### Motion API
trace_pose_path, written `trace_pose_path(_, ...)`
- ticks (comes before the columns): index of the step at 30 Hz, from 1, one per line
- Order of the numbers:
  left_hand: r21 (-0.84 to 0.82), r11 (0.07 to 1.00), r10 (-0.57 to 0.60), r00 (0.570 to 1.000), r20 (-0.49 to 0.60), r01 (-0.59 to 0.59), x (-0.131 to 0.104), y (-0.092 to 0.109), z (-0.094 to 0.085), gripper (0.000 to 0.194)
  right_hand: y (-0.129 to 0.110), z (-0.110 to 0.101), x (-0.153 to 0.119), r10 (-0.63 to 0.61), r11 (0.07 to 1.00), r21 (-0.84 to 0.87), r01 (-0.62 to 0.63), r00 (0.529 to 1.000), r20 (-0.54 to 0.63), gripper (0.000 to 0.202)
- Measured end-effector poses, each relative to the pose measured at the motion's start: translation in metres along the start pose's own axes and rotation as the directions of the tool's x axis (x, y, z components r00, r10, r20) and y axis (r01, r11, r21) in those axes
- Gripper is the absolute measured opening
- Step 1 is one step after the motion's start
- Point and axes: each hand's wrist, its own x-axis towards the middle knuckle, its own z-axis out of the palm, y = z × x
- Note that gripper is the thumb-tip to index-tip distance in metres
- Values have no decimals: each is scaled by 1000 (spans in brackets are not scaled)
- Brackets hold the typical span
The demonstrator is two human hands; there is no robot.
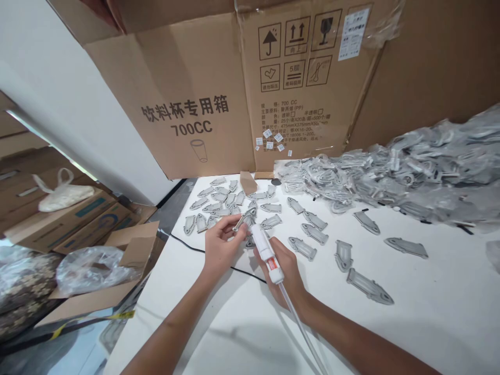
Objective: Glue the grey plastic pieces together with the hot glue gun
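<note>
My left hand (223, 244) pinches a small grey plastic part (245, 219) between thumb and fingers. Wrapped in my right hand (287, 265) is a white hot glue gun (265, 245), a long clear glue stick (300, 317) trailing from its rear. The gun's tip points at the grey part and looks close to it; whether they touch I cannot tell. Many like parts lie flat around my hands, among them one (302, 248) to the right and one (201, 223) to the left. My palm hides the gun's handle.
A large cardboard box (203, 67) stands behind the white table (429, 312). Bagged grey parts (351, 172) are heaped at the back right. A black cable (187, 243) crosses under my wrists. On the floor at left sits an open carton (136, 255) with plastic wrap.
</note>
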Motion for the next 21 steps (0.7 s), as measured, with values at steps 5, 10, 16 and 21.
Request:
trace_pose_path(5, -10, 1000, -4, 1000, 24, 4, -1, 0, 0, 29, 7, -2, 0, 34, 999, 4, -34, 999, 39, 17)
trace_pose_path(10, -39, 999, 6, 1000, 26, -5, -1, 1, 0, 30, 13, -5, -1, 107, 993, -66, -102, 992, 63, 22)
trace_pose_path(16, -66, 997, -36, 999, 8, 37, 0, 0, 1, 34, 18, -5, -1, 87, 991, -104, -80, 994, 61, 23)
trace_pose_path(21, -69, 996, -47, 999, 14, 48, -1, 1, 2, 34, 20, -5, -1, 84, 991, -106, -78, 995, 56, 25)
